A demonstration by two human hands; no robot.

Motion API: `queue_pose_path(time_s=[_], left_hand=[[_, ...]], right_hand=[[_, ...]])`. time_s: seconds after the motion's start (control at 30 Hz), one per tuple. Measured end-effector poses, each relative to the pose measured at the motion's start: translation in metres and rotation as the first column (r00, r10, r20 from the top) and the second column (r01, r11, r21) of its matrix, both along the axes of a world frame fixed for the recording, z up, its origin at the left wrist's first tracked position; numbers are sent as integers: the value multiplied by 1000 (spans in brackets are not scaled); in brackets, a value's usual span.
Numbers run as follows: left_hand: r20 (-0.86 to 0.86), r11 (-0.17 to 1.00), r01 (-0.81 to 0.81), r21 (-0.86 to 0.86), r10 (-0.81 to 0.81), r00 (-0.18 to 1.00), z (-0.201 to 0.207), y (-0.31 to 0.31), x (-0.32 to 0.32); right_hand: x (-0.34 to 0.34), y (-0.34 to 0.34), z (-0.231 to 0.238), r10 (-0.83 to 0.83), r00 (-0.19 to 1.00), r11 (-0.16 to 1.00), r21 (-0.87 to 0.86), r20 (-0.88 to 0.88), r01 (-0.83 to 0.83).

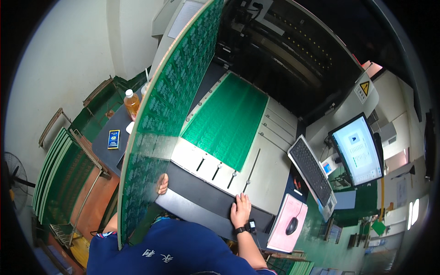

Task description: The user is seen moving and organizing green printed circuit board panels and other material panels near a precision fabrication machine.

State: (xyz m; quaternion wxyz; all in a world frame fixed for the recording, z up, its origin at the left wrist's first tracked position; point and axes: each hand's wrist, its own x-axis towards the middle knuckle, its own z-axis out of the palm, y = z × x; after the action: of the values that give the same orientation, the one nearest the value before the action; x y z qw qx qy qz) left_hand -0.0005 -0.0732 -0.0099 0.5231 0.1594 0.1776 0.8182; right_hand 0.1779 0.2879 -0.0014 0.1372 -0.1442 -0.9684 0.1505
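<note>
A large green circuit board panel (169, 87) stands on edge at my left, reaching from my body up toward the machine. My left hand (162, 184) is closed on its lower edge; the panel hides the rest of that hand. A second green panel (229, 119) lies flat on the machine's pale metal bed (270, 160), among slots and round pins. My right hand (240, 211) lies flat at the bed's front edge, fingers stretched out and holding nothing. A dark band with a small black device (250, 226) is on that wrist.
Right of the bed are a keyboard (309, 167), a lit monitor (358, 149) and a mouse (292, 226) on a pink sheet (286, 238). At left, a dark table (103, 142) bears a bottle (132, 104) and a small blue box (113, 139). Racked green panels (64, 178) stand beyond.
</note>
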Motion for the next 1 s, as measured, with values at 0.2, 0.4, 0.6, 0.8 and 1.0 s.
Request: queue_pose_path(time_s=[0.2,0.4,0.6,0.8,1.0], left_hand=[[-7,998,55,-15,-55,998,2,6,-7],[-33,994,107,-32,-108,994,12,15,-18],[-49,990,135,-38,-137,989,18,14,-23],[-52,988,148,-50,-151,987,22,12,-19],[-46,986,156,-59,-159,986,23,16,-26]], right_hand=[[58,1,-7,-142,987,990,-24,-74,141],[81,0,-10,-250,959,968,-73,-134,242],[80,1,-10,-264,959,964,-50,-100,260],[81,1,-12,-293,946,956,-63,-140,287],[79,2,-16,-308,943,951,-76,-128,300]])
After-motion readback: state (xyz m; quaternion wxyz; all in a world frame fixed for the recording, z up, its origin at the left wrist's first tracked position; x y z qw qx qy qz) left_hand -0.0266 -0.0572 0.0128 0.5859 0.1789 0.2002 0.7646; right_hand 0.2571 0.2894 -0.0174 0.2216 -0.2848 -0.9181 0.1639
